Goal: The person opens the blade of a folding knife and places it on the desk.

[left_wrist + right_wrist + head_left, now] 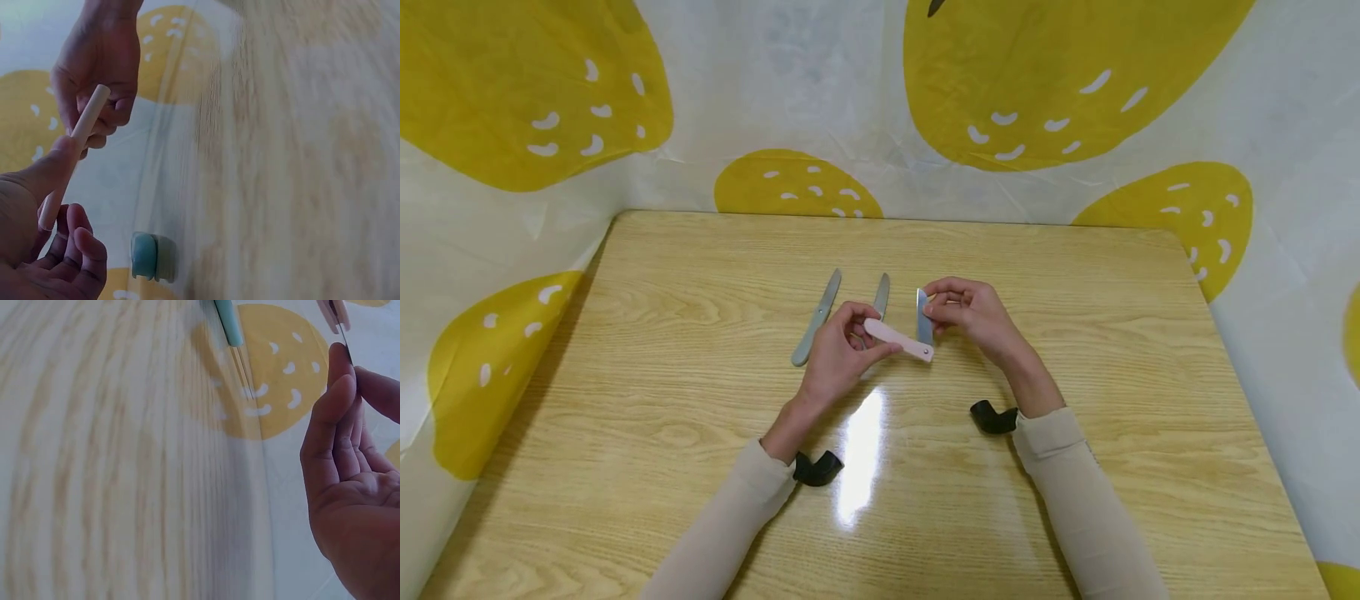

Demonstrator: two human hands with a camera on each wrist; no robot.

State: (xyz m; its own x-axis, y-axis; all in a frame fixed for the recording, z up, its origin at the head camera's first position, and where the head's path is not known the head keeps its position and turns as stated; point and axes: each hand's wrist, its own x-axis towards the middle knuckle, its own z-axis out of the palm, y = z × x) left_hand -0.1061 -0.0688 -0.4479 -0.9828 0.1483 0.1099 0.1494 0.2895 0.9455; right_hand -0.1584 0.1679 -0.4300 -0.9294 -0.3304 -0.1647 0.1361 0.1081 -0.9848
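Held above the table between both hands is a folding knife with a pink handle (898,341) and a shiny blade (924,321). The blade stands at an angle to the handle, swung partly out at the pivot. My left hand (837,354) pinches the handle between thumb and fingers. With thumb and fingertips, my right hand (977,317) pinches the blade, also seen edge-on as a thin blade (345,345) in the right wrist view. Behind the left hand lies an unfolded knife (882,292), its handle mostly hidden. Left of it, another unfolded knife (818,317) shows a grey-green handle.
Both knives lie on a wood-grain table (662,400). A white curtain (842,83) with yellow fruit shapes hangs behind and beside it. Black curved pieces (992,417) stick out at both wrists. Glare lies on the tabletop between the forearms.
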